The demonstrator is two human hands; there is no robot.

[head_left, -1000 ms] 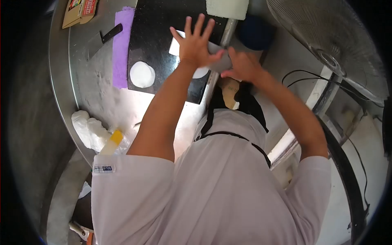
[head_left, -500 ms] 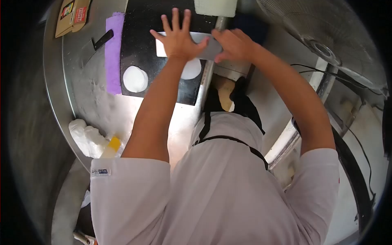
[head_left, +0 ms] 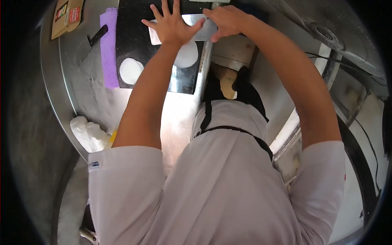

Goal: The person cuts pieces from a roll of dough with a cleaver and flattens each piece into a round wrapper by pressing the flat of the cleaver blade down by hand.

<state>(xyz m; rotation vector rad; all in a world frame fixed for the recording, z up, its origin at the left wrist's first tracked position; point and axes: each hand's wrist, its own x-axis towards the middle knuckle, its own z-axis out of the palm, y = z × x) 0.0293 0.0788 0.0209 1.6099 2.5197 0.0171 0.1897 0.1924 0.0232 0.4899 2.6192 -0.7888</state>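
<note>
My left hand (head_left: 170, 27) lies with fingers spread on top of a wide flat metal blade (head_left: 198, 34), which rests over the black board (head_left: 139, 24). At the blade's right end my right hand (head_left: 226, 22) is closed round it; whether it has a handle is hidden by the fingers. Two thin white rounds, like flattened dough, are on the board: one round (head_left: 131, 71) at the near left, the other round (head_left: 187, 54) just below the blade, partly behind my left wrist. Anything under the blade is hidden.
A purple towel (head_left: 108, 49) lies along the board's left edge, with a black-handled knife (head_left: 98, 36) against it. A cardboard box (head_left: 67, 18) is at the far left, a white plastic bag (head_left: 87, 132) nearer. A large fan (head_left: 318, 24) stands at right.
The view has shifted, so the board and both hands sit higher and slightly left. My left hand stays spread over the blade, and my right hand keeps its grip at the end.
</note>
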